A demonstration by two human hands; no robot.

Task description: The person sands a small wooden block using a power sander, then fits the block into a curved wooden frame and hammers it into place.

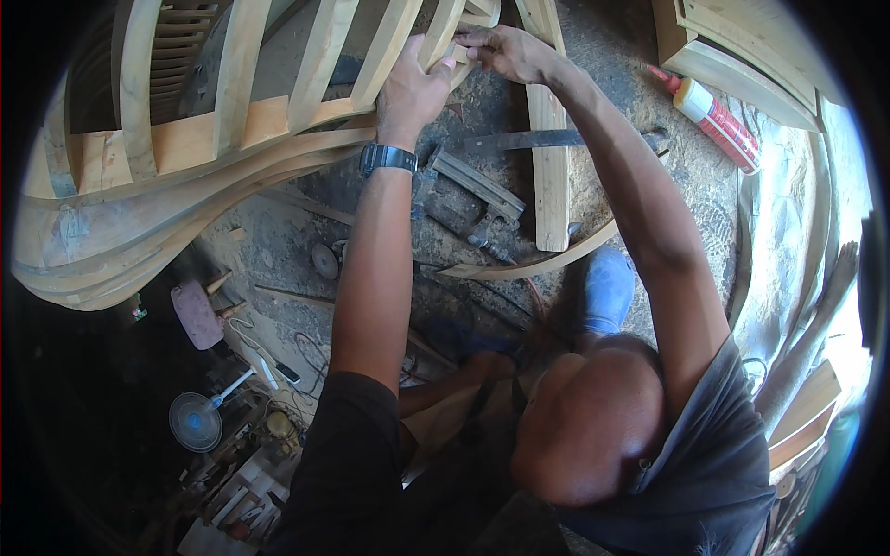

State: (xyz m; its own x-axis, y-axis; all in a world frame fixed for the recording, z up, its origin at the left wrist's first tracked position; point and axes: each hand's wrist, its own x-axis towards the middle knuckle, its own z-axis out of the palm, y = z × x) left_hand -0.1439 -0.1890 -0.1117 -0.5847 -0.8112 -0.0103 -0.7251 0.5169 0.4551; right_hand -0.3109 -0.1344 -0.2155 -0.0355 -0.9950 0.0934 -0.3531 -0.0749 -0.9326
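Note:
At the top middle, both my hands meet at a wooden boat-like frame of pale curved ribs (320, 60). My left hand (408, 91), with a dark watch on its wrist, is closed by one rib, its thumb pressing toward a small pale wood piece (461, 56). From the other side my right hand (508, 54) pinches at the same small piece, thumb and fingers bent together. The piece lies against the frame; the ribs and my fingers hide part of it. Some of my left fingers are out of sight behind the rib.
A clamp-like metal tool (477, 181) lies on the dusty floor below my hands, beside an upright-looking timber (550, 176) and a curved wood strip (547, 267). A red-capped glue bottle (716, 125) lies at right. At lower left are a fan (196, 422) and cables.

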